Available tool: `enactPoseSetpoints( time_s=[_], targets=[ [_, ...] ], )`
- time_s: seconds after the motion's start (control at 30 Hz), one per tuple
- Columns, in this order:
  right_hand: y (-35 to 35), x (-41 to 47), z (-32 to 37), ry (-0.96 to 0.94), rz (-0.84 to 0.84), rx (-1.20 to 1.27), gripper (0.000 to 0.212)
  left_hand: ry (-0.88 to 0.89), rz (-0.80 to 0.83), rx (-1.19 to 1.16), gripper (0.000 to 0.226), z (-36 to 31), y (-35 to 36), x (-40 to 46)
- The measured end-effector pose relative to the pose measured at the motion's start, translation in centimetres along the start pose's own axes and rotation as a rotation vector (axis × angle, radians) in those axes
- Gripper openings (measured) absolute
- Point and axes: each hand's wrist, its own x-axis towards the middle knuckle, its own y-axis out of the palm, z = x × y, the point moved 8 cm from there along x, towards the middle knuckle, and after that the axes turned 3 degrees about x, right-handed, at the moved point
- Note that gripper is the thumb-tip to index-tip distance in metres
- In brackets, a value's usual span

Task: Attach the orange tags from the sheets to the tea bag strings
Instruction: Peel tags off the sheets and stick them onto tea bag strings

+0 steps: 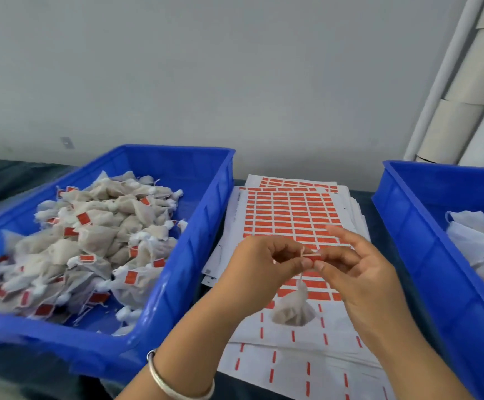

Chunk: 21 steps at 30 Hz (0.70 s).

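Above the tag sheets (290, 215), the left hand (259, 265) and right hand (359, 272) pinch one orange tag (315, 257) onto the string (301, 280); the tea bag (294, 308) dangles beneath. Blue bins flank the sheets: left bin (194, 226) touching, right bin (425, 255) near.

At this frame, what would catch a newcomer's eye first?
Probably the two hands at centre: the left hand and right hand pinch an orange tag onto a string, with a tea bag dangling below. Under them lie sheets of orange tags. On the left, a blue bin holds a heap of tagged tea bags.
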Motion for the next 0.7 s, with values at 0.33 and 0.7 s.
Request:
enactPoseSetpoints(
  time_s=[0.33, 0.7],
  targets=[
    [4.4, 0.2, -0.3, 0.123, -0.037, -0.057, 0.034, 0.137, -0.481, 0.038, 0.020, -2.4, -13.6, -0.9],
    [5.2, -1.4, -5.1, 0.232, 0.066, -0.035, 0.026, -0.192, -0.805, 0.185, 0.015, 4.9, -21.6, 1.3]
  ],
)
